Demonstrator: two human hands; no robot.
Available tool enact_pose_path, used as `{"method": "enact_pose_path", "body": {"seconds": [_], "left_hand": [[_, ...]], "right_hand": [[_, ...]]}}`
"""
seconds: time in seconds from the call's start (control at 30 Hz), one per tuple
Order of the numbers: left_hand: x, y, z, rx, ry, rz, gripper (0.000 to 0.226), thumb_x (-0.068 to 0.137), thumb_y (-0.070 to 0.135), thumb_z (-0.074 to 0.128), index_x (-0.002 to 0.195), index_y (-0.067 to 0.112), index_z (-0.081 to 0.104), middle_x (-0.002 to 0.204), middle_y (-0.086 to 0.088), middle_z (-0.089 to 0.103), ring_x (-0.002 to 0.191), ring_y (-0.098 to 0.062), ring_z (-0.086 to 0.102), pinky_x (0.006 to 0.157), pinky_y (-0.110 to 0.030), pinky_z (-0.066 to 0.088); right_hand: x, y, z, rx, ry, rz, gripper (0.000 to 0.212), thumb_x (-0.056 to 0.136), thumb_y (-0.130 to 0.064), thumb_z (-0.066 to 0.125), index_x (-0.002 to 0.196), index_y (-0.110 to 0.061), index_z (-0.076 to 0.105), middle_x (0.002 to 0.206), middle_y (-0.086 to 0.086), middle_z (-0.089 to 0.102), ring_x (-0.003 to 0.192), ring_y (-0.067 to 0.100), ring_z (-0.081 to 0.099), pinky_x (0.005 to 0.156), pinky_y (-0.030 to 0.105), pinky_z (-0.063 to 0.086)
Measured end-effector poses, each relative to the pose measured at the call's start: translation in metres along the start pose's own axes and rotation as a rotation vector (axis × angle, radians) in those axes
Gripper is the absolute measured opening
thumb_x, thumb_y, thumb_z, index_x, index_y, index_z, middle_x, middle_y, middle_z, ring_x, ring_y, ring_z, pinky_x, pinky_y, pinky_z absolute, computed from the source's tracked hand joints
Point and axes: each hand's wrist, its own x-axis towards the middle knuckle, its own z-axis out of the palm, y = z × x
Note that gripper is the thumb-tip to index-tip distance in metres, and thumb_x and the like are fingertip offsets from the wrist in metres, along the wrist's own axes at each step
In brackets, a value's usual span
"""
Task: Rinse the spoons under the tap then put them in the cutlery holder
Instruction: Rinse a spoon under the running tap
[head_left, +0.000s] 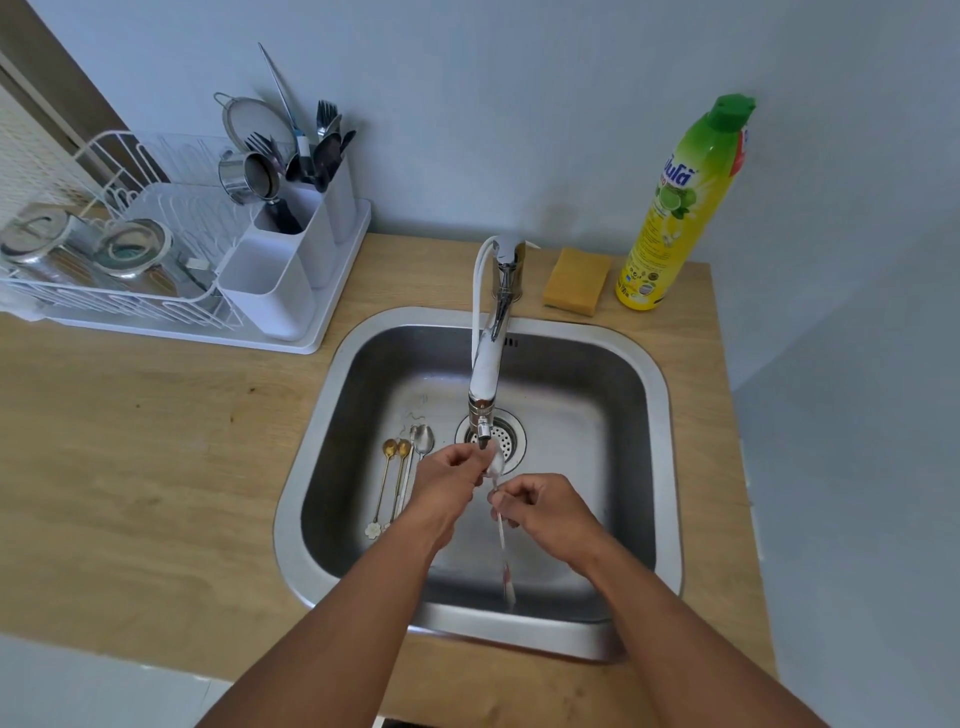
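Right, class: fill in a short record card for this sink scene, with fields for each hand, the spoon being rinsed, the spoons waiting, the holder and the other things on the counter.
left hand: left hand pinches the bowl of the silver spoon under the tap
right hand: right hand grips the same spoon's handle
waiting spoons: two gold spoons and other silver cutlery, count unclear, lie in the sink, left of the drain
holder: cutlery holder by the dish rack, rear compartments hold utensils
counter: sponge, dish soap bottle

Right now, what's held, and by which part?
One silver spoon: the right hand pinches its handle near the neck, the left hand fingers its bowl under the tap.
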Motion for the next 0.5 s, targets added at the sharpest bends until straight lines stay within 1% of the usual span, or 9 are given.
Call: {"method": "enact_pose_path", "body": {"seconds": [0.07, 0.17, 0.2, 0.23, 0.3, 0.33, 0.4, 0.43, 0.5], "left_hand": [[-0.001, 0.005, 0.000, 0.050, -0.034, 0.038, 0.026, 0.080, 0.039, 0.089, 0.095, 0.021, 0.078, 0.077, 0.010, 0.077, 0.076, -0.008, 0.068, 0.068, -0.022, 0.050], [0.001, 0.011, -0.001, 0.109, -0.075, 0.080, 0.032, 0.074, 0.024, 0.094, 0.099, 0.019, 0.075, 0.081, 0.002, 0.068, 0.079, -0.013, 0.065, 0.076, -0.029, 0.055], [0.001, 0.012, -0.001, 0.114, -0.074, 0.084, 0.031, 0.074, 0.023, 0.094, 0.098, 0.017, 0.075, 0.080, 0.001, 0.066, 0.077, -0.014, 0.064, 0.078, -0.032, 0.057], [0.002, 0.014, -0.001, 0.110, -0.058, 0.088, 0.027, 0.077, 0.025, 0.093, 0.096, 0.017, 0.075, 0.078, 0.002, 0.068, 0.074, -0.013, 0.065, 0.076, -0.031, 0.057], [0.001, 0.016, -0.001, 0.093, 0.006, 0.059, 0.015, 0.088, 0.033, 0.083, 0.092, 0.020, 0.076, 0.079, 0.005, 0.077, 0.070, -0.008, 0.070, 0.068, -0.026, 0.053], [0.001, 0.016, -0.001, 0.068, 0.036, 0.020, 0.013, 0.095, 0.035, 0.075, 0.094, 0.022, 0.076, 0.084, 0.004, 0.079, 0.073, -0.009, 0.071, 0.068, -0.027, 0.053], [-0.001, 0.015, -0.005, -0.012, 0.047, -0.069, 0.018, 0.103, 0.034, 0.061, 0.099, 0.024, 0.076, 0.093, 0.001, 0.080, 0.085, -0.014, 0.073, 0.077, -0.035, 0.057], [-0.002, 0.012, -0.008, -0.054, 0.027, -0.103, 0.021, 0.105, 0.033, 0.057, 0.101, 0.025, 0.076, 0.094, 0.000, 0.080, 0.090, -0.015, 0.073, 0.083, -0.039, 0.057], [-0.007, 0.005, -0.014, -0.115, -0.030, -0.135, 0.023, 0.107, 0.030, 0.054, 0.103, 0.024, 0.076, 0.097, 0.000, 0.080, 0.094, -0.015, 0.073, 0.090, -0.041, 0.055]], "right_hand": [[0.001, 0.000, -0.003, -0.030, -0.016, -0.032, 0.011, 0.094, -0.020, 0.075, 0.086, -0.015, 0.081, 0.084, -0.001, 0.081, 0.077, 0.005, 0.071, 0.082, 0.023, 0.054], [0.004, -0.001, -0.006, -0.090, -0.022, -0.066, 0.014, 0.095, -0.019, 0.074, 0.082, -0.018, 0.081, 0.085, -0.003, 0.080, 0.083, 0.007, 0.073, 0.082, 0.017, 0.052], [0.005, -0.001, -0.007, -0.115, -0.021, -0.074, 0.016, 0.095, -0.020, 0.074, 0.081, -0.019, 0.081, 0.085, -0.005, 0.080, 0.083, 0.007, 0.073, 0.081, 0.016, 0.051], [0.007, -0.001, -0.008, -0.137, -0.022, -0.081, 0.017, 0.095, -0.021, 0.074, 0.080, -0.020, 0.081, 0.085, -0.005, 0.080, 0.083, 0.006, 0.072, 0.081, 0.016, 0.051], [0.009, -0.002, -0.008, -0.185, -0.028, -0.102, 0.017, 0.095, -0.023, 0.073, 0.080, -0.020, 0.081, 0.083, -0.007, 0.079, 0.078, 0.003, 0.070, 0.078, 0.016, 0.051], [0.010, -0.002, -0.008, -0.209, -0.030, -0.110, 0.017, 0.095, -0.024, 0.073, 0.080, -0.021, 0.081, 0.082, -0.009, 0.079, 0.077, 0.002, 0.070, 0.077, 0.016, 0.051], [0.012, -0.003, -0.008, -0.236, -0.026, -0.120, 0.017, 0.096, -0.025, 0.072, 0.081, -0.023, 0.081, 0.080, -0.010, 0.078, 0.075, 0.002, 0.068, 0.076, 0.018, 0.052], [0.013, -0.003, -0.008, -0.242, -0.021, -0.121, 0.017, 0.096, -0.025, 0.072, 0.081, -0.023, 0.081, 0.080, -0.009, 0.078, 0.075, 0.003, 0.068, 0.076, 0.020, 0.052], [0.015, -0.004, -0.011, -0.245, -0.016, -0.124, 0.017, 0.096, -0.025, 0.071, 0.082, -0.023, 0.081, 0.080, -0.007, 0.078, 0.075, 0.005, 0.069, 0.078, 0.023, 0.053]]}}
